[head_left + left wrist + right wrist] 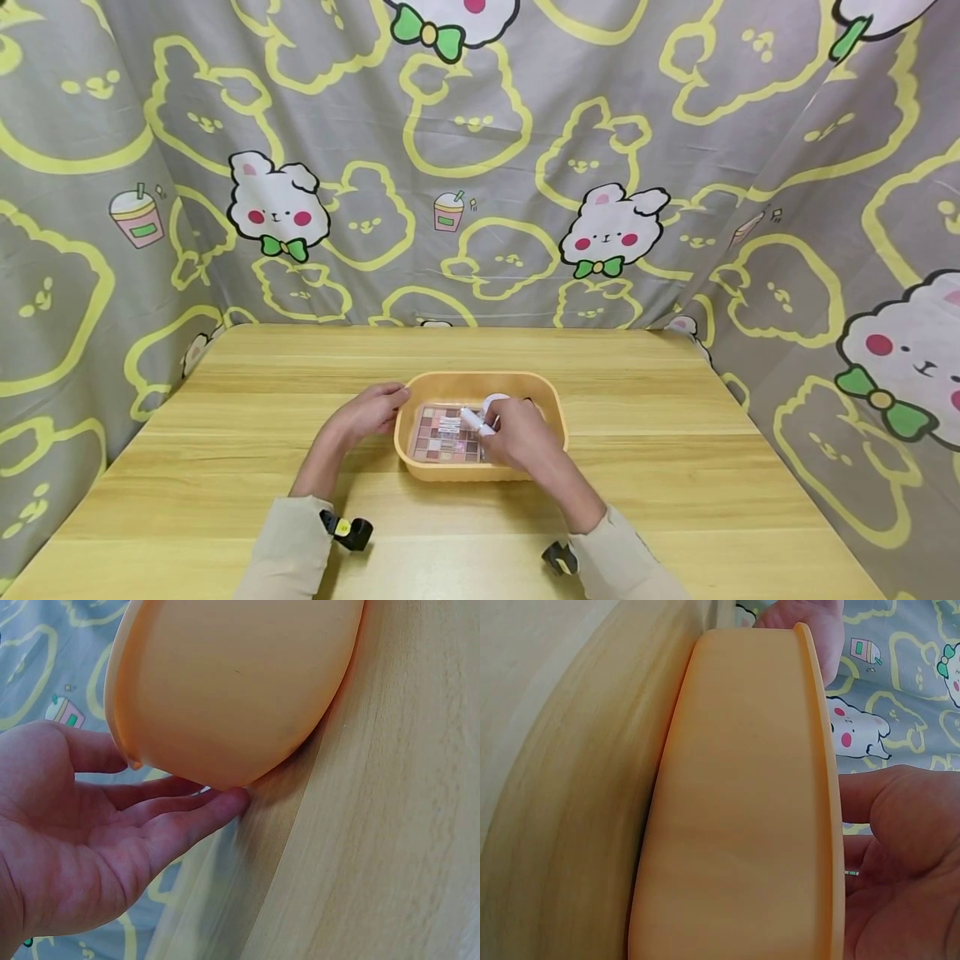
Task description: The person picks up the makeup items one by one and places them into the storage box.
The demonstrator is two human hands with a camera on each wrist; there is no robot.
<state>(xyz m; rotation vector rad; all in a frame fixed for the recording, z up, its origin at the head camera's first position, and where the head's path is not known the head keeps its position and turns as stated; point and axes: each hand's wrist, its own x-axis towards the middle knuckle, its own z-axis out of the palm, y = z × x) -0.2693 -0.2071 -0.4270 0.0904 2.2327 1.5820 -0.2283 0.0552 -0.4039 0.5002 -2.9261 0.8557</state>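
Observation:
A yellow-orange plastic basin [480, 473] sits on the table. My left hand [375, 410] holds its left end, thumb over the rim and fingers [202, 817] against the outer wall. Reaching into the basin, my right hand [517, 433] pinches a slim white tube [477, 422], which points up and left. Beneath the tube lies an eyeshadow palette [435, 442] with a grid of pink, brown and grey squares. A round white item [495, 402] shows behind the right fingers. The right hand covers most of the basin's right half; in the right wrist view the basin wall hides its fingertips.
The wood-grain table [300, 367] extends around the basin on all sides. A grey curtain [360, 287] with yellow outlines and white rabbits hangs along the back and both sides. Black wrist cameras [352, 533] are strapped at both sleeves.

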